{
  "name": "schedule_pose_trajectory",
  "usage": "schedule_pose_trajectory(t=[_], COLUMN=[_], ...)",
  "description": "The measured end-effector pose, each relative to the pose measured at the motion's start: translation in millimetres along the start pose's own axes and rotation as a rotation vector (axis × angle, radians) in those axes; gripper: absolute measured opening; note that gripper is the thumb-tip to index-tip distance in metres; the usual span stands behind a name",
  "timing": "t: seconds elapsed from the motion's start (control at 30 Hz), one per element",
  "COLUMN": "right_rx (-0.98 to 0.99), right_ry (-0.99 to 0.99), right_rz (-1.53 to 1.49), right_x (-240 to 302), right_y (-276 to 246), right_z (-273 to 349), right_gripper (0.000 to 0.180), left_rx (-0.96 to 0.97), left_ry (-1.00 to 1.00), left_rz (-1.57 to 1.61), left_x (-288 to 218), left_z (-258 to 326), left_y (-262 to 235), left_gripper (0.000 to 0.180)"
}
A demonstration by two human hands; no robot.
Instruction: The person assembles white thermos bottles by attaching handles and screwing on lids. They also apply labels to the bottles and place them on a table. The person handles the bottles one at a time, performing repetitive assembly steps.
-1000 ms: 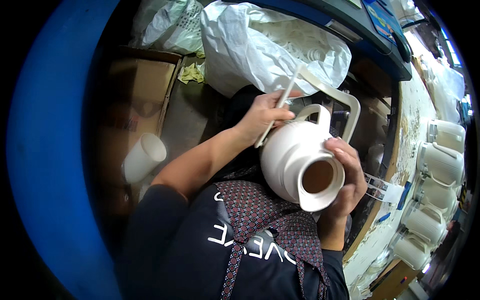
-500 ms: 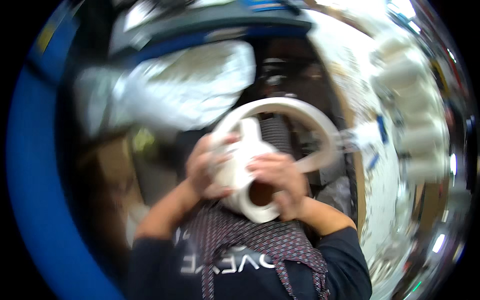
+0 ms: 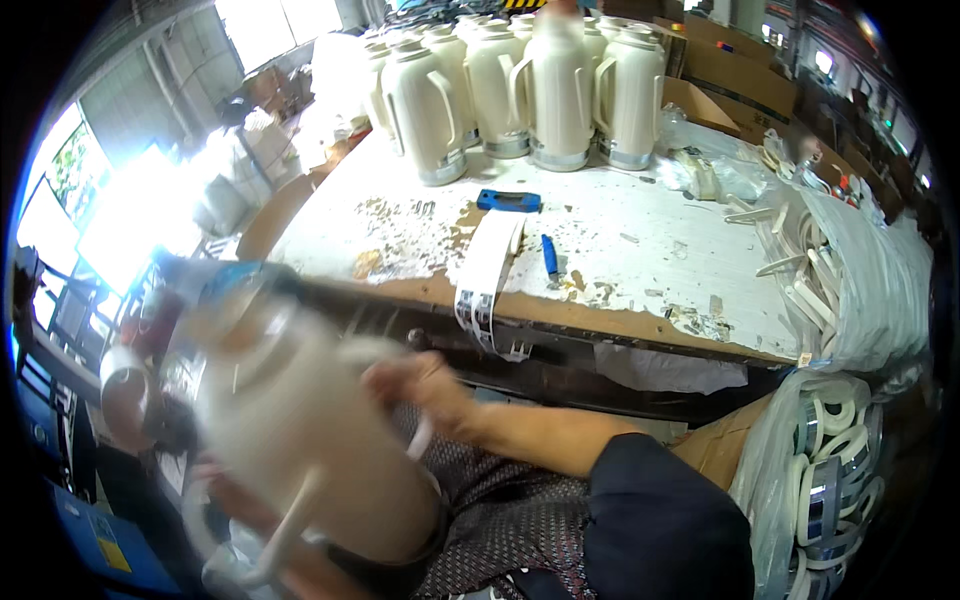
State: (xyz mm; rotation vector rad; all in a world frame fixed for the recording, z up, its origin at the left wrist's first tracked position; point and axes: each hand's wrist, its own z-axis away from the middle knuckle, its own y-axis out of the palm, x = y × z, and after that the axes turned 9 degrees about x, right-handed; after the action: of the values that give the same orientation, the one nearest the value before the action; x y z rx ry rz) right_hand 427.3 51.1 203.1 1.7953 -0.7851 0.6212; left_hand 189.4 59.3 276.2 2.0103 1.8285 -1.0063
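A cream thermos jug [image 3: 320, 430], blurred by motion, leans across my lap at the lower left. One loop handle stands off its right side and another curved cream part [image 3: 295, 530] off its lower left. My right hand [image 3: 425, 395] has its fingers closed at the right-hand handle. Smeared and partly hidden, my left hand [image 3: 235, 495] is against the jug's left side; its fingers cannot be made out. Several more cream jugs [image 3: 425, 110] stand upright at the back of the white worktable [image 3: 640, 230].
A strip of labels [image 3: 490, 260] hangs over the table's front edge, beside a blue tool [image 3: 509, 201] and a slim blue tool [image 3: 550, 257]. At right are a plastic bag [image 3: 880, 290] of white handles and another bag [image 3: 765, 500] of metal-banded rings. Cardboard boxes [image 3: 740, 80] stand behind.
The view has swung from my lap up to the worktable. Both hands were round the jug near its round opening; now the jug is at the lower left, my right hand at its handle.
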Motion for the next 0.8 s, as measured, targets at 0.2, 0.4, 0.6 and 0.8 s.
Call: schedule_pose_trajectory(t=[0.2, 0.4, 0.6, 0.8], right_rx=[-0.572, -0.987, -1.317, -1.159], right_ry=[-0.423, -0.59, -0.513, -0.786], right_rz=[0.133, 0.955, 1.463, 2.184], right_x=[197.8, 278.8, 355.7, 270.4], right_y=[-110.8, -208.6, -344.1, -301.1], right_z=[55.8, -7.1, -62.7, -65.1], right_gripper=[0.033, 0.031, 0.058, 0.08], left_rx=[0.455, 0.521, 0.701, 0.502], left_ry=[-0.636, -0.589, -0.533, -0.685], left_rz=[0.499, 0.012, -0.4, -0.174], left_x=[104.4, 150.1, 139.6, 147.5], left_z=[142.6, 185.4, 165.3, 200.9], left_y=[33.3, 94.3, 121.0, 119.9], left_gripper=[0.012, 0.021, 0.01, 0.009])
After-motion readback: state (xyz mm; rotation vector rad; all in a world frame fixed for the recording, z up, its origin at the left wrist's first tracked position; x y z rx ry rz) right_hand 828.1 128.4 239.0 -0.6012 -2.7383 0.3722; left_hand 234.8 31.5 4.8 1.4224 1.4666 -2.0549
